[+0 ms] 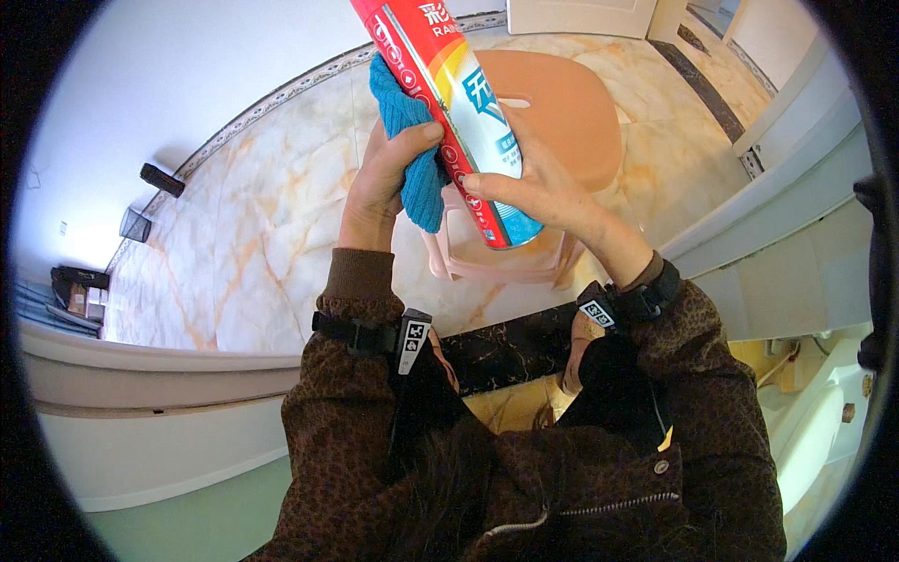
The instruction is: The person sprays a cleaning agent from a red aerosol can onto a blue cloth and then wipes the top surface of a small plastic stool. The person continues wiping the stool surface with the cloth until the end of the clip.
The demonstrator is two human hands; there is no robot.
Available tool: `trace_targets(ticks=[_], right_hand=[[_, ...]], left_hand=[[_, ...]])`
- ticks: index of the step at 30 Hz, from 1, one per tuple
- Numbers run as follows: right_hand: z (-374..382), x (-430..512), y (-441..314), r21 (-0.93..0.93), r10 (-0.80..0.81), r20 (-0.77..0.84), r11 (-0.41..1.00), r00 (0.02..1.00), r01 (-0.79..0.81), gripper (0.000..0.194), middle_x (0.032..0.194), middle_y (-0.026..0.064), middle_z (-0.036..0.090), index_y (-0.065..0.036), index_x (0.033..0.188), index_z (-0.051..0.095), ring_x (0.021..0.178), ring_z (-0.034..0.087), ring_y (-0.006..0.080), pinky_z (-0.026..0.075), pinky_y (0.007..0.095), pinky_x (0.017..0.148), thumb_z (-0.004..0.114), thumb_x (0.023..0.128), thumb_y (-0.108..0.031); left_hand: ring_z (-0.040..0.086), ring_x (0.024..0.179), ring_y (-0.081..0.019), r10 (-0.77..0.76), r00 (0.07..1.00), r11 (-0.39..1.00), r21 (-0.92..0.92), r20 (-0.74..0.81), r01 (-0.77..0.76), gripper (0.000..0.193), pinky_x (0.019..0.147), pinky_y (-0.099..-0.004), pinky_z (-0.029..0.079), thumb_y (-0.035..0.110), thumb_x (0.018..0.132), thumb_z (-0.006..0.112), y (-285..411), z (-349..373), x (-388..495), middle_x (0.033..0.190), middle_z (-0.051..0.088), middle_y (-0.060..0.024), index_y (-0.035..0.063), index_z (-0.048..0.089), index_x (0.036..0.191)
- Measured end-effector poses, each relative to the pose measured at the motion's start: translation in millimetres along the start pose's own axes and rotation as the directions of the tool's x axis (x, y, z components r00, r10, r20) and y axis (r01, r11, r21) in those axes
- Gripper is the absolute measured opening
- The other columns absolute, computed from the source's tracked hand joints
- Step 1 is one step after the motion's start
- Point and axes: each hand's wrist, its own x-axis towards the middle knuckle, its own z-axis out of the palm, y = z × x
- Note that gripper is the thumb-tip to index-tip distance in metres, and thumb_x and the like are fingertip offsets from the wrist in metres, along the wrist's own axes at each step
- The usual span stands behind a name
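A tall aerosol can (449, 98), red, white and blue and bearing printed writing, is tilted in front of me with its base towards my body. Its top runs out of the picture. My right hand (541, 179) grips the can's lower part, thumb across the front. On the other side my left hand (390, 165) presses a blue ribbed cloth (411, 140) against the can, its thumb resting along the can's edge. Behind and below the can stands a pink-orange plastic stool (569, 105) with a slot in its seat.
Marble-patterned floor tiles (281, 204) spread around the stool. A dark stone threshold (506, 348) lies at my feet. White door frames (786, 190) flank me. Along the left wall stand a small dark bin (135, 225) and a black object (162, 180). A toilet (815, 435) shows at right.
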Motion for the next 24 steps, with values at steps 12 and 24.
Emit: trace_targets(ticks=[12,24], right_hand=[[-0.5,11.8,-6.8,0.177,0.067,-0.202,0.984,0.977,-0.031,0.078,0.112,0.0139,0.062,0.003,0.136,0.039,0.099,0.062,0.0173,0.052,0.032,0.085,0.081,0.075,-0.025],[2.0,11.3,-2.7,-0.354,-0.148,-0.236,0.934,0.96,0.057,0.086,0.119,0.0163,0.059,0.0,0.141,0.037,0.107,0.059,0.0245,0.048,0.0359,0.092,0.081,0.07,-0.022]], left_hand=[[0.055,0.119,-0.0275,0.002,0.988,0.977,-0.212,-0.157,-0.035,0.072,0.1,-0.0429,0.046,0.064,0.091,0.045,-11.0,-10.1,19.1,0.132,0.054,-0.0148,0.0059,0.043,0.135],[0.051,0.123,-0.03,-0.013,0.977,0.984,-0.178,-0.213,-0.026,0.077,0.105,-0.0449,0.042,0.067,0.094,0.029,-17.4,11.2,22.0,0.135,0.05,-0.0157,0.0072,0.037,0.142]])
